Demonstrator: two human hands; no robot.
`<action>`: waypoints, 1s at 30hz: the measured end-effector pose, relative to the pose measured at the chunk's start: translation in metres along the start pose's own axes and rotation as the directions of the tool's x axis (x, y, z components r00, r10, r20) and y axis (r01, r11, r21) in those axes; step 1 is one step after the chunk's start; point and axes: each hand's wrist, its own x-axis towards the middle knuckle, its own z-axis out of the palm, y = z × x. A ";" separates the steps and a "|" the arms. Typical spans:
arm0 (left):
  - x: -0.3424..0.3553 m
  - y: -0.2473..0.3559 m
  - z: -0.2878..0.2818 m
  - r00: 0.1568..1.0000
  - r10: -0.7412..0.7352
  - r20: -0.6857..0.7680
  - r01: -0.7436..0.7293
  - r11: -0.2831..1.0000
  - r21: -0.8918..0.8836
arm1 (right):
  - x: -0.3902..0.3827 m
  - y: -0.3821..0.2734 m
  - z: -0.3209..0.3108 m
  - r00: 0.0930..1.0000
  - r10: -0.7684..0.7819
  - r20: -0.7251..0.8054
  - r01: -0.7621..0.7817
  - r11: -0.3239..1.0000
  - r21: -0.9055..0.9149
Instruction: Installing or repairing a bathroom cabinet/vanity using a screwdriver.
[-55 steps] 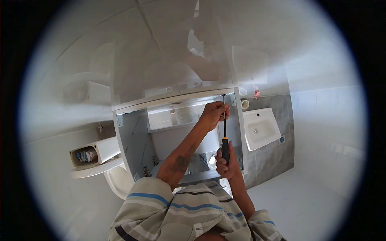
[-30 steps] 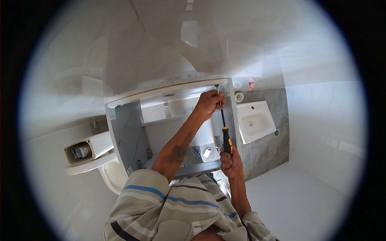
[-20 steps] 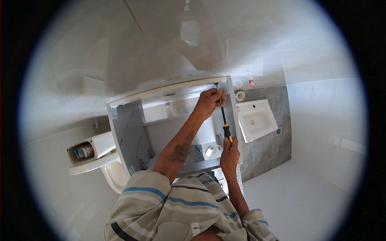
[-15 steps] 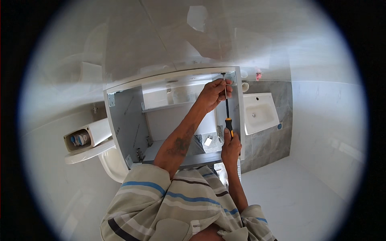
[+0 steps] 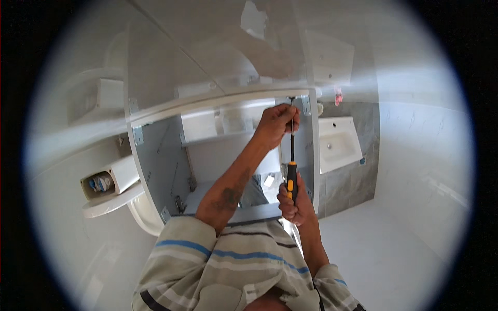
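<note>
My right hand (image 5: 298, 203) is wrapped round the black and yellow handle of a long screwdriver (image 5: 292, 171), which points up and away from me. Higher on the shaft, the fingers of my left hand (image 5: 276, 127) pinch the metal part close to its tip. That tip meets the far rim of an open grey cabinet (image 5: 162, 160), near its far right corner, beside a metal bracket (image 5: 306, 105). Whether a screw sits under the tip is too small to make out. My left forearm crosses over the cabinet's opening.
Inside the cabinet are a shelf (image 5: 215, 137) and hinges (image 5: 180, 203) at the near left. To the left stands a toilet with an uncovered tank (image 5: 124, 173). At right a white basin (image 5: 340, 145) is beside grey tiles (image 5: 340, 192). A glossy wall rises beyond the far rim.
My right hand has turned and its fingers now close round the handle. The screwdriver's handle sits slightly lower in view. My left hand keeps its pinch. The whole view has shifted a little.
</note>
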 end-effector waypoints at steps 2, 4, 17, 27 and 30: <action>0.000 0.002 -0.003 1.000 -0.012 0.013 0.012 1.000 0.003 | 0.001 -0.002 -0.004 1.000 -0.003 0.028 0.003 1.000 0.003; 0.002 0.003 -0.013 0.999 -0.020 0.048 0.019 1.000 0.020 | 0.004 0.002 -0.003 0.995 -0.005 0.098 0.002 1.000 0.030; -0.178 -0.021 0.002 0.948 -0.314 0.044 0.252 0.829 0.499 | -0.008 0.063 0.004 0.895 -0.444 0.052 0.394 0.729 -0.559; -0.268 -0.004 -0.007 0.919 0.178 -0.352 0.020 0.871 0.492 | -0.052 0.041 0.007 -0.019 -0.801 0.599 -0.448 -0.528 -0.721; -0.316 -0.011 -0.028 0.810 0.489 -0.323 0.015 0.534 0.845 | -0.037 0.017 -0.033 0.237 -0.904 0.356 -0.119 -0.391 -0.913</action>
